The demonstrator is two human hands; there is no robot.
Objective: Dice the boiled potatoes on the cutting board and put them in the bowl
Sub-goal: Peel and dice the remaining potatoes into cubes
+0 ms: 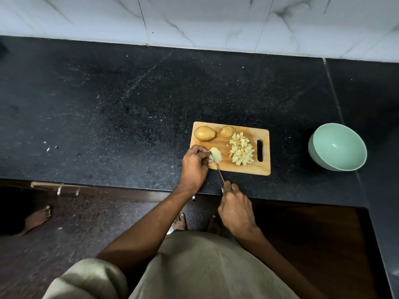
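Bowl (337, 147) right on surface (108, 104), nothing visible inside | board (230, 167): diced pile (241, 151), whole potato (205, 133) | left hand (195, 164) fingers pinch peeled piece (216, 154) | right hand (235, 209) fingers grip knife (218, 168)

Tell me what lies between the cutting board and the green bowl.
Nothing: in the head view only bare black counter separates the cutting board from the bowl.

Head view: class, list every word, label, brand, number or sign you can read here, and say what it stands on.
None: no readable text shows anywhere.
Cutting board: bare wood, no brand or label.
Green bowl: plain, no marking.
Knife: blade too thin to show any stamp.
Wall tiles: only grey veining, no lettering.
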